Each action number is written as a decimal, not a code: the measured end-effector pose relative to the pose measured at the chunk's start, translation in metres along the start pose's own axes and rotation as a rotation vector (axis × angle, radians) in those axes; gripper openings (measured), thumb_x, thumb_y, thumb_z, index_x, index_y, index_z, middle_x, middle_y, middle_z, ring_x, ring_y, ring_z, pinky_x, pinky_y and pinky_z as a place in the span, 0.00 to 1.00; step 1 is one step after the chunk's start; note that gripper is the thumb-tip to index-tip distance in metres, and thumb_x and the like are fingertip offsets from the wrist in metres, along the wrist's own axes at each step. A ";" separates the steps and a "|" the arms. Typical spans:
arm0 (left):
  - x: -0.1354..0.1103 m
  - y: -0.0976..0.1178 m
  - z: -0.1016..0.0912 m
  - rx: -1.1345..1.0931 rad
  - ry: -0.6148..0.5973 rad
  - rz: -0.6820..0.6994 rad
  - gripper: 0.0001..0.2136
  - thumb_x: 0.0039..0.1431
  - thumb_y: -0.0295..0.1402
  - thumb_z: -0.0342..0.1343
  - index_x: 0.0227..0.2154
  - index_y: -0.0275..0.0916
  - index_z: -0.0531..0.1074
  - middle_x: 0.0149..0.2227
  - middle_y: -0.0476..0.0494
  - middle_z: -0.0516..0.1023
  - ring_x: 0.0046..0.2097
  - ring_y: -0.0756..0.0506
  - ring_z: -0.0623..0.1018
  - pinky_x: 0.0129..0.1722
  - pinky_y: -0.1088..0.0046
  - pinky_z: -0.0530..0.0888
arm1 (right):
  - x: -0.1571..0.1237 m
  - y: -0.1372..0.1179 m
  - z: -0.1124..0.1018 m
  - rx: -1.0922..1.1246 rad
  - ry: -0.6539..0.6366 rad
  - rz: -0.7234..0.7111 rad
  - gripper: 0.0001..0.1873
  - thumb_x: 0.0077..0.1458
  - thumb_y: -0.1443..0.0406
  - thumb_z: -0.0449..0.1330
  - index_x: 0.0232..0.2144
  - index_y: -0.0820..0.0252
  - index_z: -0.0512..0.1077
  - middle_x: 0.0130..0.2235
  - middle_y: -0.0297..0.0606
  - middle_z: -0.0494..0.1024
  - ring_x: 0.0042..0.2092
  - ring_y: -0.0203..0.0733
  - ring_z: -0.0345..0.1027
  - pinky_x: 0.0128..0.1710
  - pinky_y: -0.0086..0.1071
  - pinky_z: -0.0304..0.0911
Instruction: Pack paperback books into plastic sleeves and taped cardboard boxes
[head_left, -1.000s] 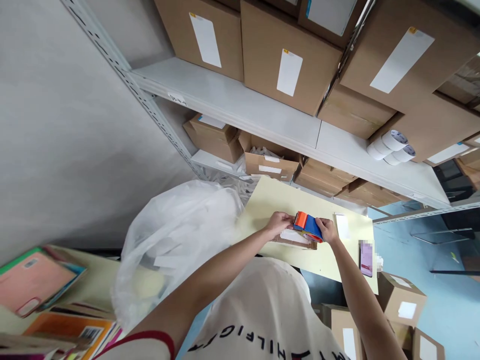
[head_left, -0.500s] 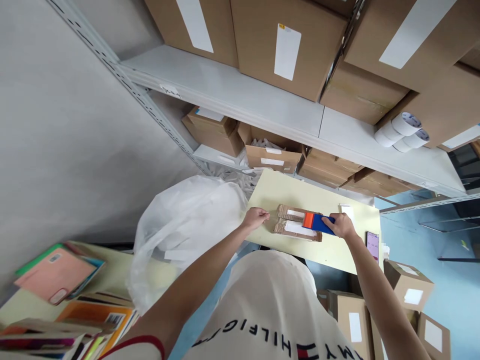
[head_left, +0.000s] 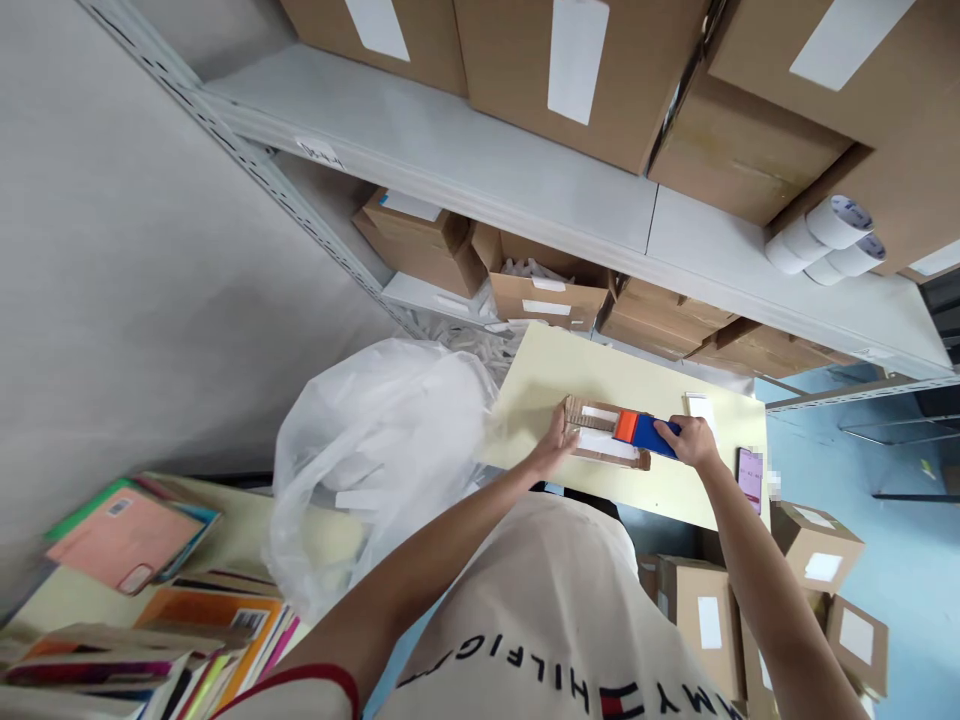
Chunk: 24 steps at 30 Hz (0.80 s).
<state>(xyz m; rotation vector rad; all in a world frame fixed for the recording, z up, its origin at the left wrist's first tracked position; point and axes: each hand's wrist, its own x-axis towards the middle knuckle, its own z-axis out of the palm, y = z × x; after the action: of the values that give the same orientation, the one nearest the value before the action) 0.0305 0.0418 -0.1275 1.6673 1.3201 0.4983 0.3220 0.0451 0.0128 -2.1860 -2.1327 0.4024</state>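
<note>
A flat cardboard parcel [head_left: 600, 440] with white labels lies on a pale yellow table [head_left: 555, 375]. My right hand [head_left: 694, 442] is closed round the blue handle of an orange and blue tape dispenser [head_left: 643, 432], which rests on top of the parcel. My left hand [head_left: 553, 447] presses against the parcel's left end, fingers curled on its edge.
A big clear plastic bag [head_left: 375, 455] bulges left of the table. A phone [head_left: 750, 466] and a white slip [head_left: 703, 408] lie at the table's right. Stacked books [head_left: 135, 600] sit lower left. Shelves of cardboard boxes [head_left: 547, 290] and tape rolls [head_left: 825, 240] stand behind; more boxes [head_left: 814, 555] lie on the floor.
The dispenser has gone from between both hands to lying along the parcel top. My left hand drew away to the left, then came back against the parcel's left end.
</note>
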 end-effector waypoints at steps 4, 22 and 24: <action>-0.008 0.004 -0.001 0.061 -0.177 0.012 0.53 0.58 0.58 0.48 0.65 0.35 0.15 0.70 0.21 0.32 0.70 0.33 0.45 0.63 0.50 0.58 | 0.000 0.002 -0.001 0.023 -0.011 -0.008 0.33 0.55 0.39 0.42 0.13 0.54 0.58 0.16 0.37 0.66 0.21 0.39 0.60 0.25 0.32 0.52; 0.041 0.086 -0.017 0.708 -0.267 0.311 0.49 0.39 0.47 0.64 0.64 0.36 0.52 0.60 0.30 0.64 0.60 0.30 0.63 0.64 0.43 0.33 | 0.004 0.055 -0.007 0.022 -0.164 -0.065 0.32 0.56 0.39 0.47 0.18 0.56 0.68 0.20 0.40 0.72 0.26 0.43 0.67 0.26 0.32 0.52; 0.042 0.089 -0.019 0.745 -0.289 0.297 0.48 0.39 0.47 0.64 0.63 0.35 0.53 0.60 0.29 0.64 0.60 0.30 0.63 0.64 0.44 0.33 | -0.001 0.086 -0.002 0.038 -0.173 -0.051 0.32 0.55 0.39 0.47 0.17 0.56 0.67 0.19 0.39 0.71 0.25 0.42 0.66 0.26 0.32 0.52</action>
<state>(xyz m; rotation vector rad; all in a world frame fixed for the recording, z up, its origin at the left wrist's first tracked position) 0.0788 0.0882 -0.0527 2.4577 1.1051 -0.1052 0.4056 0.0407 -0.0047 -2.1438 -2.2398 0.6450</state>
